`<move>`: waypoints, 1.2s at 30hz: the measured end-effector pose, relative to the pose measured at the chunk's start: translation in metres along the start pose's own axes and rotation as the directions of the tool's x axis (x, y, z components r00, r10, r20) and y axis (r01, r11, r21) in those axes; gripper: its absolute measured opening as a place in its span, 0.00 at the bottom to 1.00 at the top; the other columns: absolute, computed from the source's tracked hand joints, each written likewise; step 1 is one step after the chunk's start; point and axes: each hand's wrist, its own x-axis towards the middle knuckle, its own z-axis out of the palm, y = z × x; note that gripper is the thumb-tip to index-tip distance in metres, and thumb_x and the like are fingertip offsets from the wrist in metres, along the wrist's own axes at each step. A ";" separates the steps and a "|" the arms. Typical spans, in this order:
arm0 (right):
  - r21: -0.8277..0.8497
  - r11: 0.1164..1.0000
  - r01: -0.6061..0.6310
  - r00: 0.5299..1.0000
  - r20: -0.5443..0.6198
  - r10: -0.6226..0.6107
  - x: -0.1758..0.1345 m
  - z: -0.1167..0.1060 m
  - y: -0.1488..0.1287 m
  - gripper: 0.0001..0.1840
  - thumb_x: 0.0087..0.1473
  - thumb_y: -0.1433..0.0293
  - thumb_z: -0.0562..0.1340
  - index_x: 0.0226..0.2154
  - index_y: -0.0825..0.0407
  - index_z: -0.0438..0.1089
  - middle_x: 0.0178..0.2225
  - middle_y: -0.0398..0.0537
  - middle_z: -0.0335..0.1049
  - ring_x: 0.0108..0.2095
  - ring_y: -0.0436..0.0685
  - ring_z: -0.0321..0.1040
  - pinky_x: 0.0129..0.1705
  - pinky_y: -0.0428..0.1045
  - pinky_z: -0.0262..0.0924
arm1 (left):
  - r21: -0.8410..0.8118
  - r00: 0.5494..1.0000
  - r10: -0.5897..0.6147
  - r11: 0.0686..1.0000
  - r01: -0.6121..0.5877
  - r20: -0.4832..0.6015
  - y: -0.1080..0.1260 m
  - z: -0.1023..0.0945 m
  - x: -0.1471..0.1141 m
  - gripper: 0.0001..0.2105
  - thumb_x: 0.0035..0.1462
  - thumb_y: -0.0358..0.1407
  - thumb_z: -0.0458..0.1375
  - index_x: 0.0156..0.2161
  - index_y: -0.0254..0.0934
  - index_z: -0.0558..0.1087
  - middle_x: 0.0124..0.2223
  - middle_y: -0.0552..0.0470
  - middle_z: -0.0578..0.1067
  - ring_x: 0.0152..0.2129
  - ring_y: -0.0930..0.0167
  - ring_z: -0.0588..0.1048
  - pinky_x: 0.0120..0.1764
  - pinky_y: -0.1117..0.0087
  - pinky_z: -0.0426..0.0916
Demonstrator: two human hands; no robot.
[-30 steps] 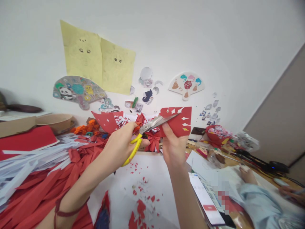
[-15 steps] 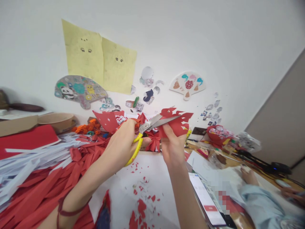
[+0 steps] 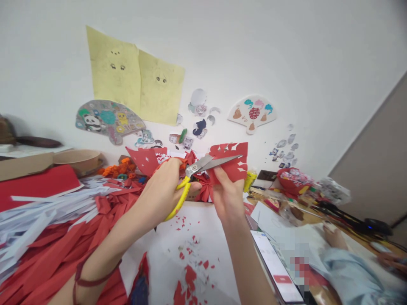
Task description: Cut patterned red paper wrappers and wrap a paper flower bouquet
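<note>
My left hand (image 3: 163,182) grips a pair of scissors (image 3: 195,168) by their yellow handles. The metal blades are parted and point to the right, across a red paper (image 3: 239,169). My right hand (image 3: 229,197) pinches this paper, which has small pointed notches and cut-outs along its edges. Whether the lower blade lies behind or in front of the paper I cannot tell. Below both hands, red paper scraps (image 3: 190,275) lie scattered on a white sheet (image 3: 162,262).
Red paper strips (image 3: 73,245) and white strips pile up at the left, near a round tan container (image 3: 76,157). To the right lie a lit phone (image 3: 276,267) and a yellow bottle (image 3: 250,180). Another person's sleeve (image 3: 349,271) reaches in at the lower right.
The red paper has turned in my right hand, so a straight-edged corner now points up. The scissors have stayed in nearly the same place. The camera view has shifted slightly.
</note>
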 end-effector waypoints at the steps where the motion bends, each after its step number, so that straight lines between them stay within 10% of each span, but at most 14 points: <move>1: 0.007 1.000 -0.005 1.000 -0.002 0.005 0.000 0.001 0.000 0.25 0.49 0.73 0.67 0.51 0.48 0.69 0.51 0.49 0.73 0.49 0.57 0.72 0.59 0.59 0.63 | -0.010 1.000 -0.010 1.000 0.010 0.001 0.000 0.001 0.000 0.13 0.56 0.46 0.53 0.34 0.41 0.56 0.34 0.52 0.67 0.29 0.66 0.67 0.30 0.67 0.57; 36: 0.040 0.997 -0.062 0.998 0.021 0.062 -0.009 0.006 0.004 0.14 0.52 0.70 0.66 0.44 0.49 0.73 0.53 0.47 0.72 0.55 0.57 0.68 0.63 0.59 0.58 | -0.173 1.000 0.009 0.985 -0.004 0.028 0.005 0.002 -0.004 0.11 0.56 0.42 0.54 0.35 0.41 0.57 0.32 0.54 0.67 0.27 0.69 0.66 0.29 0.68 0.59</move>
